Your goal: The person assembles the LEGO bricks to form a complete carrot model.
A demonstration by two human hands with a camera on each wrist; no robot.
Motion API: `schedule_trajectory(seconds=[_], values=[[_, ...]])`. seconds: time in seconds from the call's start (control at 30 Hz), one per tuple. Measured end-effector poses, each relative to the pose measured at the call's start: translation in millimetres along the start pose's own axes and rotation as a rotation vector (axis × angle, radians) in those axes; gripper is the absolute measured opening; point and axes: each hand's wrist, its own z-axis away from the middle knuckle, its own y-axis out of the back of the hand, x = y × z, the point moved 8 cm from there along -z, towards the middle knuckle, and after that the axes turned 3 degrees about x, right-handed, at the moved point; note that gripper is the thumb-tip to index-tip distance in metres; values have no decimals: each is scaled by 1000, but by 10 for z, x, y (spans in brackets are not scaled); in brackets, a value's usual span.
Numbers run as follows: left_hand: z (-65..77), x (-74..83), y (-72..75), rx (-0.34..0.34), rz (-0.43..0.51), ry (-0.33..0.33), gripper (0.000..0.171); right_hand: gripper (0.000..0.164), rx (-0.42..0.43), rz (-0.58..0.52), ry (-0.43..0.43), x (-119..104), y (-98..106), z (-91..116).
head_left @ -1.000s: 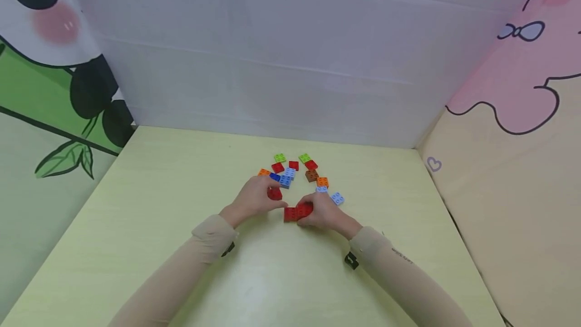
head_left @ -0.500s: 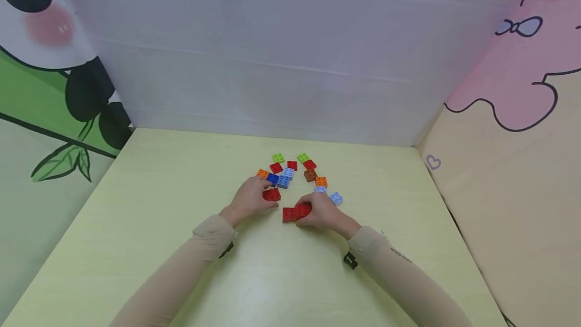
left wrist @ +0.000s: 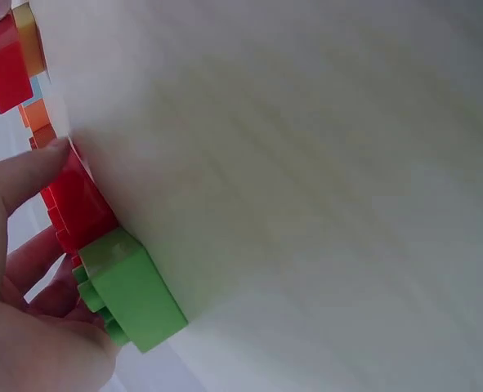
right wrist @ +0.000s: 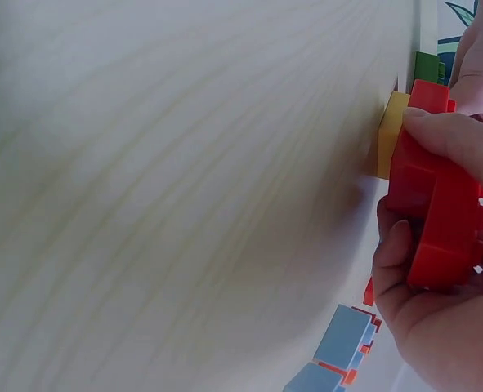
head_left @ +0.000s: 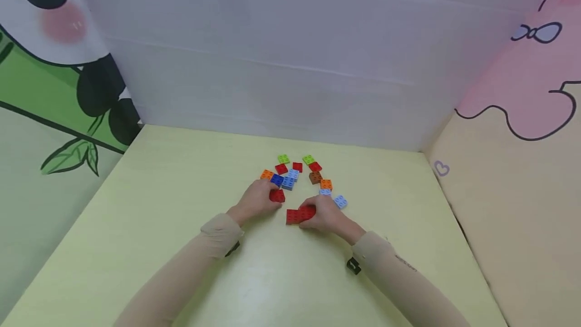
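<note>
My right hand point(head_left: 326, 214) grips a joined piece of red toy bricks point(head_left: 293, 216), thumb on one side and fingers on the other. In the right wrist view a yellow brick point(right wrist: 392, 137) sits against the underside of that piece. Left of it, my left hand point(head_left: 257, 200) pinches another red toy brick point(head_left: 277, 196) on the table. The left thumb tip touches its lower edge in the left wrist view, with the fingers behind. A green brick point(left wrist: 139, 294) stands beside that red brick, by the left palm; the hand hides it from the head view.
Beyond the hands lie loose bricks: a dark blue brick point(head_left: 277, 180), a blue brick point(head_left: 288, 182), an orange brick point(head_left: 267, 174), a brown brick point(head_left: 315, 177), a light blue brick point(head_left: 340, 202) and a lime brick point(head_left: 283, 158). A pale wall point(head_left: 272, 90) closes the table's far edge.
The left thumb has drawn back from the right hand's red piece and now lies against the separate red brick. The right hand stays in place with its piece. The head view has shifted slightly.
</note>
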Motion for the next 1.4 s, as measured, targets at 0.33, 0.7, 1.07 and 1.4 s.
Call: schedule_trajectory(seconds=[0.33,0.7,1.07,1.4], values=[[50,61,-36,17,24,-22,40,40,0,-26,16,38,-57,26],[89,301,83,5,53,-98,38,38,3,-33,-9,71,-7,26],[175,475,149,-36,36,-178,38,39,2,-32,-11,38,-2,24],[226,541,181,-41,40,-208,34,37,16,-17,8,36,7,-19]])
